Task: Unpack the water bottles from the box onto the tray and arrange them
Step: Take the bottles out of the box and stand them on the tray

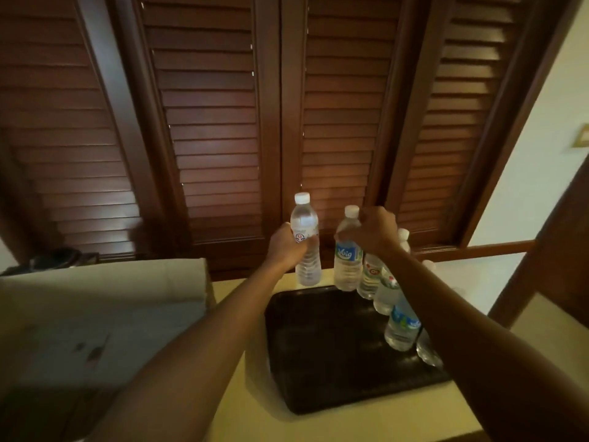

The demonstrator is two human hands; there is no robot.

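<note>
Our left hand (287,247) is wrapped around a clear bottle (305,240), upright above the far edge of the black tray (325,352). Our right hand (374,231) pinches the neck of a blue-labelled bottle (347,260) standing at the tray's far right corner. More bottles (387,291) line the right edge. The box (105,301) sits to the left on the table (255,425).
</note>
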